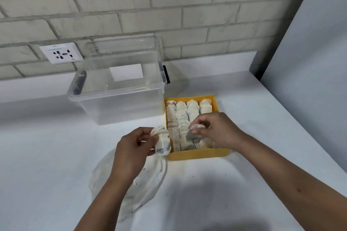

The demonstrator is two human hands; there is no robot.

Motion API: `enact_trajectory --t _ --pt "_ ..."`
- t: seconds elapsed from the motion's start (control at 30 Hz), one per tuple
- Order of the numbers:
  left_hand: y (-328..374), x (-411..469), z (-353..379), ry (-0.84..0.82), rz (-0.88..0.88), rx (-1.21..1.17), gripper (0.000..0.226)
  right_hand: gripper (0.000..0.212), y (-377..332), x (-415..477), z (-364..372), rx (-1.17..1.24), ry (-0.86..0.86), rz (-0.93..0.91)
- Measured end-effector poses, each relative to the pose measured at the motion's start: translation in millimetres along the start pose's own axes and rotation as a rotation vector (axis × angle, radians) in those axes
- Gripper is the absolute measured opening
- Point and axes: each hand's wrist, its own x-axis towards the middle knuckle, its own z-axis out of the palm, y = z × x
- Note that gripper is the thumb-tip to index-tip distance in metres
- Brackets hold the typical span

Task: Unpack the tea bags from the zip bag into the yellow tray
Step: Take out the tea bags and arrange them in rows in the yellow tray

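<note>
Tea bags [180,116] stand packed in four rows in the yellow tray [199,154] on the white surface [56,146]. Just outside the tray's near left corner, the left grip [129,148] holds a small bunch of bags [163,143] over the crumpled zip bag [146,180]. The right grip [219,129] pinches one bag [195,133] above the near rows.
</note>
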Motion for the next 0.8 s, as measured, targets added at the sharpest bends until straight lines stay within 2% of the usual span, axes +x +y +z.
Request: enact_trajectory --t 0.2,0.3,0.5,0.63,0.8 --pt "-3 9 0 -0.006 -0.021 -0.022 0.016 0.015 10 20 9 -0.107 -0.306 0.037" --pt "-6 11 -1 -0.004 -0.034 -0.024 0.017 0.018 10 26 12 -0.195 -0.365 0.065" --pt "-9 12 -1 -0.008 -0.062 -0.046 0.015 0.026 8 32 22 -0.249 -0.338 0.028" --pt "-7 10 3 -0.028 -0.117 -0.139 0.013 0.033 6 30 25 -0.280 -0.190 -0.048" --pt "-5 7 11 -0.074 -0.149 -0.181 0.010 0.032 -18 13 23 0.151 -0.014 -0.133"
